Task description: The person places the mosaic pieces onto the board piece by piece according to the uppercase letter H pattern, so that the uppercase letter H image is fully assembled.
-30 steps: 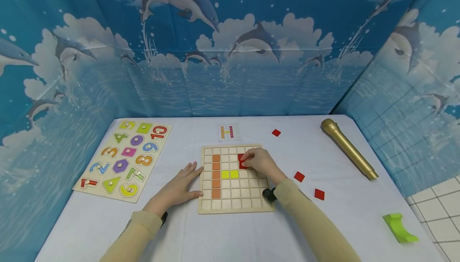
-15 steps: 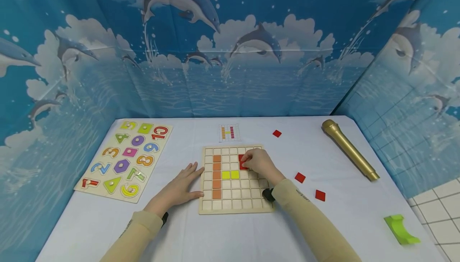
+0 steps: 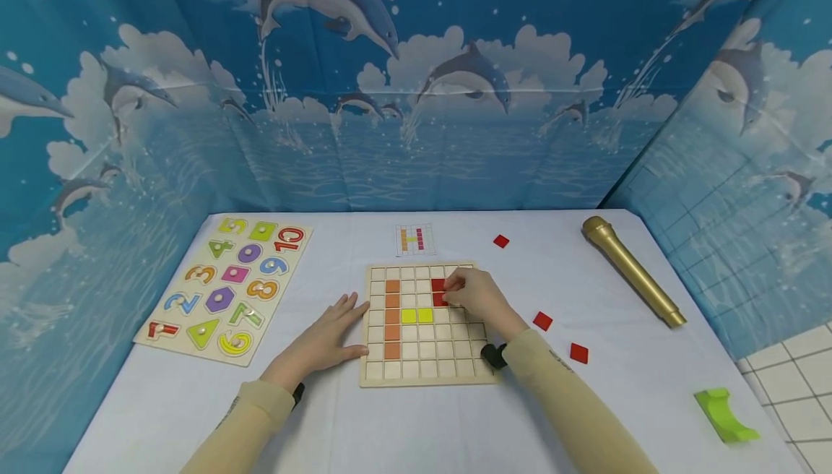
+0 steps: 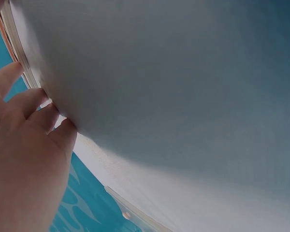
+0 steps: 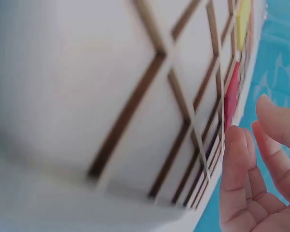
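Observation:
A wooden grid board lies on the white table, holding a column of orange tiles, yellow tiles and two red tiles. Straight fingers of my left hand touch the board's left edge, its thumb lower down on the same side. My right hand is beside the red tiles, fingertips close to the lower one and partly covering it. In the right wrist view, a gap shows between thumb and fingers, with nothing held, near a red tile.
Behind the board lies a printed pattern card. Loose red tiles are scattered to the right, by a gold microphone-shaped object. A green curved block sits at front right. A number-and-shape puzzle board lies at left.
My right hand has shifted slightly right, its fingers coming off the red tiles, so more of both shows. My left hand stays at the board's edge.

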Motion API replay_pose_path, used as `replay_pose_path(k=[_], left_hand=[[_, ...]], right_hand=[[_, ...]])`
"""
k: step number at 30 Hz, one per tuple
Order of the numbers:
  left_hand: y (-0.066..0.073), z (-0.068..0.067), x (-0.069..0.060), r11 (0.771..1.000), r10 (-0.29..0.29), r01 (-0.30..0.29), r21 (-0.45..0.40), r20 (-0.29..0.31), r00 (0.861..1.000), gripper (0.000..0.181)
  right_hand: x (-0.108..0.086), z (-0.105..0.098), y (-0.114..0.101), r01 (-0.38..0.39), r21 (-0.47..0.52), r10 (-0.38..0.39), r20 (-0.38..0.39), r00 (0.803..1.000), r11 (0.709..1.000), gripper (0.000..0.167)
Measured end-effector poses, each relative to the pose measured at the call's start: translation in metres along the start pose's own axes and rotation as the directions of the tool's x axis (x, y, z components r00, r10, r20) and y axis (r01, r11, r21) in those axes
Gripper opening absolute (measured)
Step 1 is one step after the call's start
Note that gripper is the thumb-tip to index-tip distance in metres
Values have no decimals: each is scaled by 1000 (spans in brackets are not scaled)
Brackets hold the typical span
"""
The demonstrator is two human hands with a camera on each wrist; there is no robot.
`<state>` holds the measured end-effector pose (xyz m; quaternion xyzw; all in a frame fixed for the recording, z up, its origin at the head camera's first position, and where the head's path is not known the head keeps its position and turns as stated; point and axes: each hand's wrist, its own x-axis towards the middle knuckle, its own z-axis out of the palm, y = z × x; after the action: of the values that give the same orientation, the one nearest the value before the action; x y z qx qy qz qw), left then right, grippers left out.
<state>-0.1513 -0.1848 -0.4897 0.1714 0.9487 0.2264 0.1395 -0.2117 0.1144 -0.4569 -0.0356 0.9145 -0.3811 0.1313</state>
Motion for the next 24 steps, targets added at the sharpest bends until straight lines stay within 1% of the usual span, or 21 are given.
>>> replay_pose_path(k=[5, 11, 17, 24], left_hand=[[1, -2, -1, 1000, 12, -12, -5, -5, 1000, 84], [0, -1, -1, 1000, 20, -20, 0, -5, 1000, 84], [-1, 1, 1, 1000, 11, -11, 6, 1, 1000, 84], [-2, 1, 2, 1000, 12, -12, 6, 3, 1000, 85]], right_hand=[[-13, -18, 12, -11, 26, 11, -19, 1000, 1000, 18], [-27, -37, 35, -41, 18, 42, -54, 998, 999, 24], [-46, -55, 58, -86, 44, 89, -87, 992, 995, 28], [-63, -74, 86, -120, 6, 120, -129, 984, 993, 34]])
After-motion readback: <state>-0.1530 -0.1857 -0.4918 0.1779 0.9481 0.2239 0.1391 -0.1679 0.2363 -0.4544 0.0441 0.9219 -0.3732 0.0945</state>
